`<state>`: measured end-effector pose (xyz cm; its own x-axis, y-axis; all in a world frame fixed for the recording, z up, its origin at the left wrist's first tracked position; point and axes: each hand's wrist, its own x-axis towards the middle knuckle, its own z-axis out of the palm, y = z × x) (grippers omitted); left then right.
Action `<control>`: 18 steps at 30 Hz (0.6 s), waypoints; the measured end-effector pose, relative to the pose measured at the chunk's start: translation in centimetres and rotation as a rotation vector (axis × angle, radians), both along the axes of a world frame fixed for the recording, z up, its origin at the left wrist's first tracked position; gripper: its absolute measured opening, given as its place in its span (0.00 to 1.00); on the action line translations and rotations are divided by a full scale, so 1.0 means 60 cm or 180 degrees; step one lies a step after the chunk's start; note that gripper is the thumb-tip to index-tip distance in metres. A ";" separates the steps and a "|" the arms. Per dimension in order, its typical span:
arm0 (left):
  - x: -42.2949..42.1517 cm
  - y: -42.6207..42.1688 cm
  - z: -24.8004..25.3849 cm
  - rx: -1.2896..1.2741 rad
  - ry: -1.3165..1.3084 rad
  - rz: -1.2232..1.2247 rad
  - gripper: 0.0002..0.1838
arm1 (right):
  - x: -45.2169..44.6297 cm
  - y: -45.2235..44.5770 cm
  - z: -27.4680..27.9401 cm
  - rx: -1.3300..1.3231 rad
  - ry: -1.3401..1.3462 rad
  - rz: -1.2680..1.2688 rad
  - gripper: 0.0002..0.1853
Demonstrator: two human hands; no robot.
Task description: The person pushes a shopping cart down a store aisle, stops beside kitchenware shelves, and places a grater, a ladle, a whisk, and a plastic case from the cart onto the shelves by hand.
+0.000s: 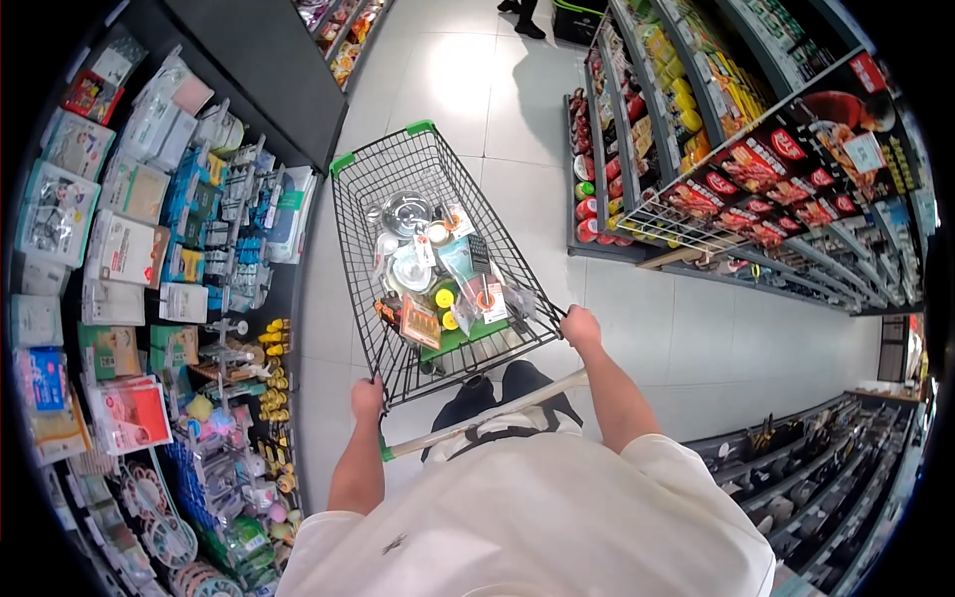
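Note:
A black wire shopping cart [373,164] with green corner pieces stands in front of me, angled to the left. My left hand [367,398] is closed around its frame at the near left corner. At the near right corner, my right hand [580,326] grips the frame as well. The cart's pale handle bar [487,413] crosses close to my body, below both hands. Inside the basket lie a shiny round metal item [406,213], a boxed item [420,321], bottles with yellow caps [445,298] and several packaged goods that I cannot make out.
Packaged household goods hang on the left shelf rack [129,259]. A food shelf [686,119] stands at right, its end display [786,159] reaching toward the aisle. Low dark shelves [826,468] are at lower right. A person's feet [527,22] show ahead on the tiled floor [448,75].

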<state>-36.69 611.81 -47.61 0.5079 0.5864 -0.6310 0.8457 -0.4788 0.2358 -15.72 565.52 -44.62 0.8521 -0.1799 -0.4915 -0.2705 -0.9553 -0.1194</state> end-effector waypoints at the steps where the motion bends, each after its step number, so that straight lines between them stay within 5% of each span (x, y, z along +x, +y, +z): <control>1: -0.004 0.009 -0.022 0.0088 -0.0068 -0.0135 0.25 | -0.009 -0.002 0.004 -0.0026 -0.0023 -0.0034 0.13; 18: 0.036 -0.023 0.006 0.0119 -0.0248 -0.1015 0.25 | -0.179 -0.093 0.010 -0.0003 -0.0067 -0.0808 0.13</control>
